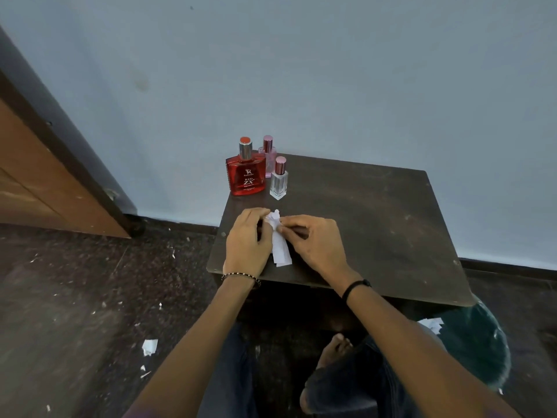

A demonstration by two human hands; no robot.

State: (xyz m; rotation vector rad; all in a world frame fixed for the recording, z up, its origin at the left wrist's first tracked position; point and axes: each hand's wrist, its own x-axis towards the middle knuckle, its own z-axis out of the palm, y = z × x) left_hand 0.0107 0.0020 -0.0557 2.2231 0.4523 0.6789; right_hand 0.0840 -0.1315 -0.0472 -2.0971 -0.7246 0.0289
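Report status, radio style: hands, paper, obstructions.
Left hand, right hand both pinching paper strip at table. Red bottle, clear bottle, pink bottle beyond, apart from hands.

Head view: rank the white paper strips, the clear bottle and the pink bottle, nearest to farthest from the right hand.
1. White paper strips, pinched by the right hand.
2. Clear bottle, straight ahead of it.
3. Pink bottle, farthest back, behind the clear one.

Three bottles [256,170] crowd the table's [376,221] far-left corner (right side open).
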